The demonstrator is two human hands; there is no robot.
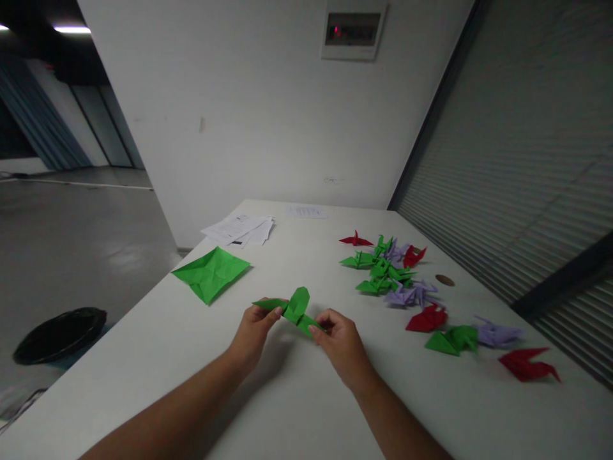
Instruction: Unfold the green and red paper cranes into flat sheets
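Between my two hands is a green origami crane point(297, 305), held a little above the white table. My left hand point(253, 329) pinches the pointed paper part on the left between thumb and fingers. On the other side, my right hand point(339, 338) grips the opposite part, its thumb pressed on top. A rounded flap stands up in the middle of the paper. To the left of my hands lies a creased green paper sheet point(211, 273), flat on the table and touched by neither hand.
Several folded cranes in green, purple and red lie along the right, among them a red crane point(529, 364) and a green crane point(454, 340). Printed papers point(242, 229) rest at the back left. A black-lined bin point(60, 335) stands on the floor beyond the table's left edge.
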